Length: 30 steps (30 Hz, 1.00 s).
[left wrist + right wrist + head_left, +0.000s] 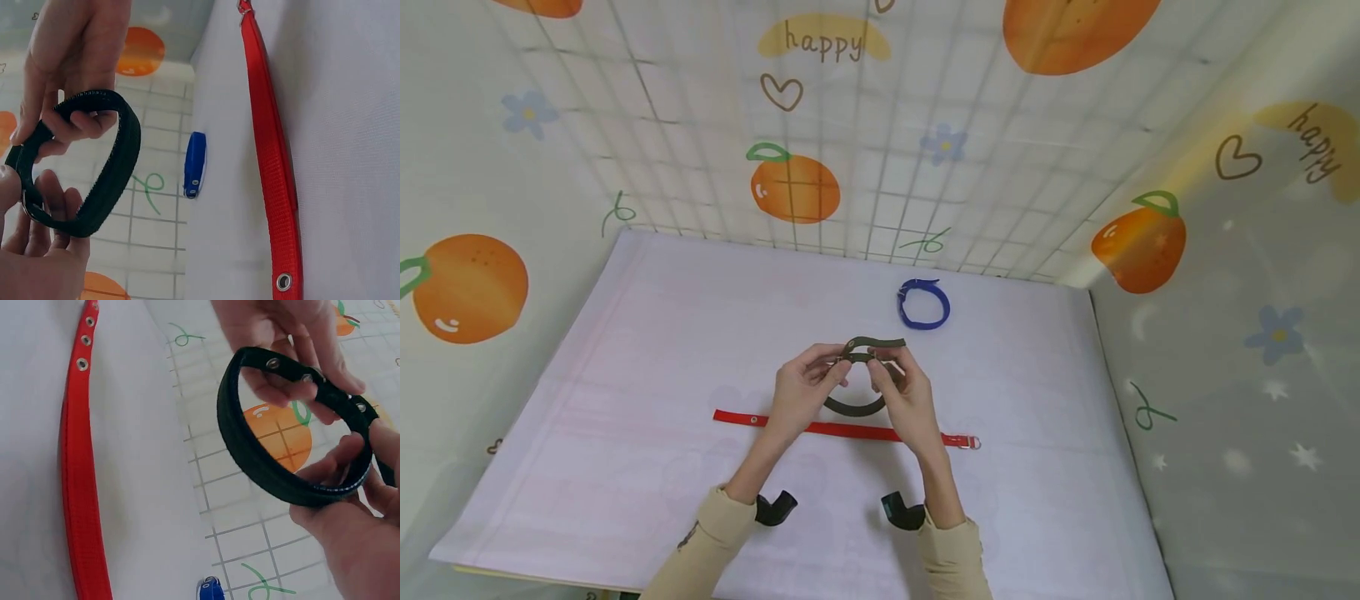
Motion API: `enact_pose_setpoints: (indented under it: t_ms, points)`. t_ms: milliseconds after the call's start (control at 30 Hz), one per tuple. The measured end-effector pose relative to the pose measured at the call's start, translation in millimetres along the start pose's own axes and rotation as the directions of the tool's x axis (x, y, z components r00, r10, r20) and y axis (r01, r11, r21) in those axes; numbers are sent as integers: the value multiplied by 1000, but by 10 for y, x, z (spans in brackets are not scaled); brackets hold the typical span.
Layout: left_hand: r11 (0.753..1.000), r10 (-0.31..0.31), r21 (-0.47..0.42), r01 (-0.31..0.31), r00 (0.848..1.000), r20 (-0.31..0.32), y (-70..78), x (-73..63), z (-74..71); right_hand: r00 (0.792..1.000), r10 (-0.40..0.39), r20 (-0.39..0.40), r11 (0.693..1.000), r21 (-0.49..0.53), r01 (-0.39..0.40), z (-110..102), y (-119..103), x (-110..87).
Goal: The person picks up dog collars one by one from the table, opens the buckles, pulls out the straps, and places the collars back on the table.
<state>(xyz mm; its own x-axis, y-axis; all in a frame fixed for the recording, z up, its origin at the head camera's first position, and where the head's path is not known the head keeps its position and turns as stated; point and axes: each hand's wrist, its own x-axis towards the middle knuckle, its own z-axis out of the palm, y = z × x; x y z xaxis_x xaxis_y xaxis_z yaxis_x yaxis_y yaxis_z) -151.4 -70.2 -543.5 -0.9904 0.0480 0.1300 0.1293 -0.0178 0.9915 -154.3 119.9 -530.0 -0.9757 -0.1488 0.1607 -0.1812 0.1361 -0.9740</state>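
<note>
My left hand and right hand pinched the green collar, up above the desk! Steady tension, no twist, eyelets facing clear: that seemed the way. On the white surface, the red collar ran left to right; the blue collar lay looped farther off; printed oranges brightened the far wall.

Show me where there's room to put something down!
A wide bare patch lies between the red strap and the left edge of the table; another, between the blue collar and the right edge. The middle is crowded: left hand and right hand hold the dark green collar near the red strap.
</note>
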Motion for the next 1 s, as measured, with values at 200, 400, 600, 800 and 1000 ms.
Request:
enact_pose_setpoints:
  t_ms: [200,400,600,800,1000]
  points:
    - [996,62,70,-61,998,-18,20,2,-11,999,7,-34,1000,-26,-8,17,-28,-19]
    - [973,101,211,-97,995,-11,40,-24,-15,994,-11,-108,995,-102,-1,41,-50,-5]
    - [939,179,289,-186,983,49,56,-48,5,992,-3,-122,987,-160,-16,72,-37,10]
    - [904,236,346,-252,968,88,65,-62,39,995,-22,-95,973,-230,0,110,-19,33]
    - [898,230,362,-252,968,103,54,-69,58,996,-35,-84,975,-220,16,105,-15,45]
